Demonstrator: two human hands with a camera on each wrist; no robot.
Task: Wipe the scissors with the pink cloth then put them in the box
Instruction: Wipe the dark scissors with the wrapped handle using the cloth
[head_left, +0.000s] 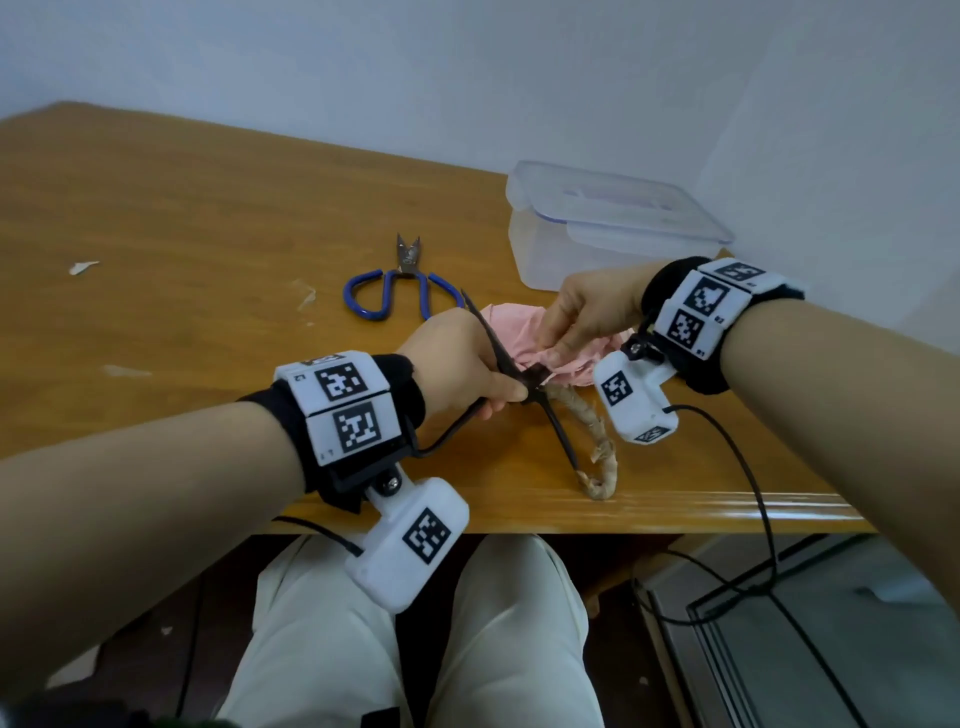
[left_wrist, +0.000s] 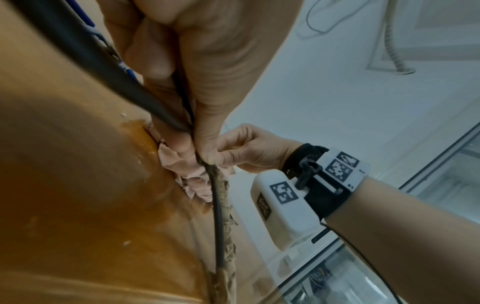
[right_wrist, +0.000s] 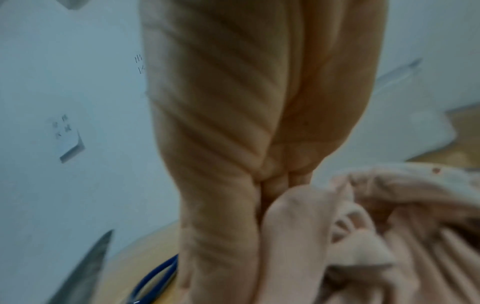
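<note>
Dark metal scissors (head_left: 511, 387) with tape-wrapped handles are held just above the near edge of the wooden desk (head_left: 182, 249), the blades pointing up and away and the wrapped loop resting low near the desk edge. They are gripped by the left hand (head_left: 460, 364) close to the pivot, thumb and curled fingers (left_wrist: 205, 131) closed round the metal; this hold is judged to steady the tool and leave the blades exposed for wiping. The pink cloth (head_left: 524, 338) lies bunched on the desk directly behind the scissors, and a fold of it is pinched by the right hand (head_left: 582, 312) and drawn against the pivot area, so the wiping step is judged to be in hand and not yet finished. The exact contact between cloth and blade is partly hidden by the fingers. A second pair, the blue-handled scissors (head_left: 400, 283), lies flat on the desk beyond the cloth, slightly parted at the tips and untouched; it is judged to await its own wipe. The clear plastic box (head_left: 597, 228) stands at the far right corner of the desk, just behind the right hand, within easy reach for the deposit. Whether its lid is fastened or merely resting on top cannot be told. Nothing is seen inside it.
</note>
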